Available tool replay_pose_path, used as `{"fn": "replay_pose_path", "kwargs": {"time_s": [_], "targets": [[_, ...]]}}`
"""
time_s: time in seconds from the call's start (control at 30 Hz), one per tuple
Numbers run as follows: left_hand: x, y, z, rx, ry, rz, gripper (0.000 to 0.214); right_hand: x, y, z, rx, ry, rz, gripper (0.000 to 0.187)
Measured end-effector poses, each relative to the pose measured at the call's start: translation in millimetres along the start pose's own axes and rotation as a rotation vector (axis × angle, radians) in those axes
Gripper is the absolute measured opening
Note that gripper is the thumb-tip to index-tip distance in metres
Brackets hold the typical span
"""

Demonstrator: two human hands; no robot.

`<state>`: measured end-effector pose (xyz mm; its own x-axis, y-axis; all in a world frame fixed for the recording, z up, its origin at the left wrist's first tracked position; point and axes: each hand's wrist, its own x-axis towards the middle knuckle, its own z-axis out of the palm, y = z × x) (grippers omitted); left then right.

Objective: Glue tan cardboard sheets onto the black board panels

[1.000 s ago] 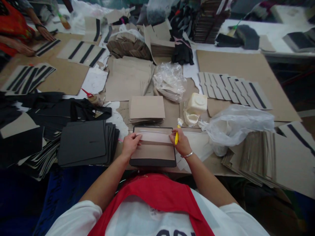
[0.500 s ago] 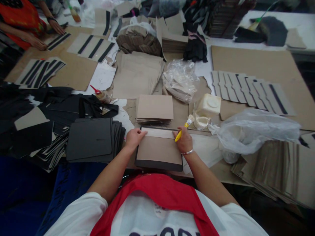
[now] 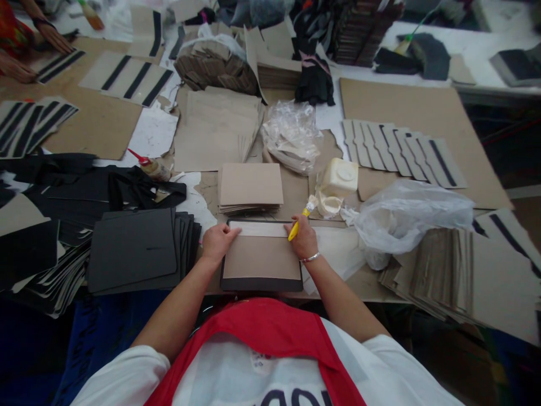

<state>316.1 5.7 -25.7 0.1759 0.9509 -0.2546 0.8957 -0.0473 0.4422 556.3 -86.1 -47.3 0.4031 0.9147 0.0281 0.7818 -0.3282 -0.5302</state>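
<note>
In front of me lies a black panel (image 3: 262, 284) with a tan board sheet (image 3: 261, 256) on it and a white strip (image 3: 260, 229) along its far edge. At the far left corner my left hand (image 3: 218, 243) is closed on the panel's edge, its thumb by the end of the strip. My right hand (image 3: 304, 239) grips a yellow-handled brush (image 3: 295, 228), bristles pointing away, while its thumb and fingers touch the panel's far right corner. A small stack of tan boards (image 3: 251, 185) stands just beyond the panel. The fingertips under the panel are hidden.
A cream glue container (image 3: 340, 176) with a cut-open cup sits right of the brush. Black panels (image 3: 132, 242) are stacked at left. A clear plastic bag (image 3: 414, 217) and grey boards (image 3: 435, 270) lie at right. A co-worker's hand (image 3: 53, 36) is at far left.
My view has turned slightly right, so the table's contents appear shifted left. Both hands keep their places at the panel's far corners, and the brush stays in my right hand.
</note>
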Motion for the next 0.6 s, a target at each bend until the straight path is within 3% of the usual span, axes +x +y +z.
{"fn": "replay_pose_path", "kwargs": {"time_s": [0.23, 0.3, 0.4, 0.5, 0.6], "targets": [[-2, 0, -2.9, 0.158, 0.013, 0.059, 0.041, 0, 6, 4, -0.086, 0.018, -0.065, 0.026], [-5, 3, -3.6, 0.224, 0.134, 0.151, 0.041, 0, 5, 1, -0.141, 0.059, -0.103, 0.028], [-15, 13, 6.0, 0.265, 0.276, 0.417, 0.048, -7, -6, -1, -0.190, 0.132, -0.188, 0.026], [-25, 24, 26.5, 0.288, 0.099, 0.693, 0.050, -21, -22, 9, -0.078, 0.057, -0.420, 0.023], [-34, 20, 38.7, 0.355, -0.070, 0.724, 0.059, -36, -26, 22, 0.000, -0.079, -0.577, 0.023]]}}
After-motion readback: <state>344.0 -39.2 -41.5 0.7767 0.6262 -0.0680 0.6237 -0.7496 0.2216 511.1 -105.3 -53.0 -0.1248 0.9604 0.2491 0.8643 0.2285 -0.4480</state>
